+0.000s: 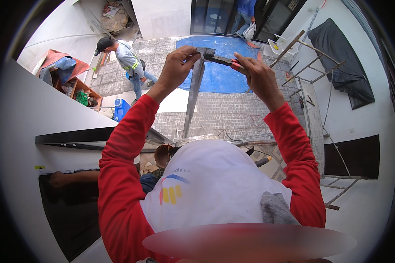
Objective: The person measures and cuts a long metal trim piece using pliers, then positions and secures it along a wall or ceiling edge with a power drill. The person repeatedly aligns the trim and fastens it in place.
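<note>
One flat blue plastic tarp (232,81) is counted. Before it, one bare left hand (179,64), one bare right hand (256,74), one long grey metal bar (193,97) and one dark, red-handled tool (224,60) are seen; to its left, one blue plastic container (121,109); to its right, one white plastic chair (281,45).

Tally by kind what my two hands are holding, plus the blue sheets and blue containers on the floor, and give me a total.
Metal bar, in the left hand: 1
Red-handled tool, in the right hand: 1
Blue sheet, spread out: 1
Blue container: 1
Total: 4
</note>
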The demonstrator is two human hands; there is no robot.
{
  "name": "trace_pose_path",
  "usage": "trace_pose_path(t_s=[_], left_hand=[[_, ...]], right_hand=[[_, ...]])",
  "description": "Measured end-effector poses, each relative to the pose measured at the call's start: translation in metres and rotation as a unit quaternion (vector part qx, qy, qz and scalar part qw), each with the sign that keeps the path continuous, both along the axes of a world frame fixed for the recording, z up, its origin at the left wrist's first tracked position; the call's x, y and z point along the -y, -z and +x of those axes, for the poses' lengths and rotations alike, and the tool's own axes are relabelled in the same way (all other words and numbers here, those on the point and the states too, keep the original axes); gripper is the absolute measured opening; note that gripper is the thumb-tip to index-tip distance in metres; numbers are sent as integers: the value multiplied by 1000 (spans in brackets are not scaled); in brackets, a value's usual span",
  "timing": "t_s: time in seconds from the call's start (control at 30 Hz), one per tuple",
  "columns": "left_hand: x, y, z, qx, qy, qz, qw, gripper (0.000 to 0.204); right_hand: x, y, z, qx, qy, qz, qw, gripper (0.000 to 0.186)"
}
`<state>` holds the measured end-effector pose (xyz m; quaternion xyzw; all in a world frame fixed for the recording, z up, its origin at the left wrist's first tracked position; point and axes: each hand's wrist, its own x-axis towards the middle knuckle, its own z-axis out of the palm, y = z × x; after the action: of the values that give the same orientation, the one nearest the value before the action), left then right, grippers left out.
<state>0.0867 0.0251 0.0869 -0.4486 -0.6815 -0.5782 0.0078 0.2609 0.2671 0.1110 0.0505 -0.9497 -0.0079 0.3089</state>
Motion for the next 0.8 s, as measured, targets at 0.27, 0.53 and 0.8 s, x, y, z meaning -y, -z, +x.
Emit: trace_pose_path(t_s=[0.27,0.53,0.8], left_hand=[[2,-1,1,25,30,6,999,18],[1,1,-1,48,69,6,996,19],[5,-6,3,49,116,16,992,14]], right_hand=[[4,-6,-1,37,-23,-15,999,52],[13,-12,-1,57,-90,-87,990,21],[6,-2,-3,61,-100,-92,989,23]])
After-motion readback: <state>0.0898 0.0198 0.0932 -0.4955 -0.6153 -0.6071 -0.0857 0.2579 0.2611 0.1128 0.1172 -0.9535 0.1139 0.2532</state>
